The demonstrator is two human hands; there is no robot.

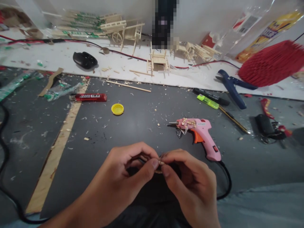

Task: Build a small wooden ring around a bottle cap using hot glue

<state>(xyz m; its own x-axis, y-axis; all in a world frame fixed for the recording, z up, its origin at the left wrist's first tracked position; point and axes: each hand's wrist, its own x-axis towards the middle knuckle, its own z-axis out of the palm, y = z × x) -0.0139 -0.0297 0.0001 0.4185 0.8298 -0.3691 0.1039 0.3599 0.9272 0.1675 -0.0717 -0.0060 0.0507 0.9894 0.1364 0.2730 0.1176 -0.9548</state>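
My left hand (129, 175) and my right hand (193, 182) meet low in the middle of the view, thumbs and fingertips pinched together. Between the fingertips is a small pale wooden piece (161, 162); the fingers cover most of it, so its full shape is hidden. Just beyond my right hand lies a pink hot glue gun (201, 128) with an orange trigger, its nozzle pointing left and its front crusted with wood bits. A yellow bottle cap (117, 109) rests on the grey tabletop (137, 126) beyond my left hand.
Small wooden stick models, among them a chair (159, 58), stand along the white back ledge. A red utility knife (91, 97), a thin stick (128, 85), a green highlighter (207, 101), blue pliers-like cutters (234, 87) and a red brush (270, 65) lie around. Cords run at both sides.
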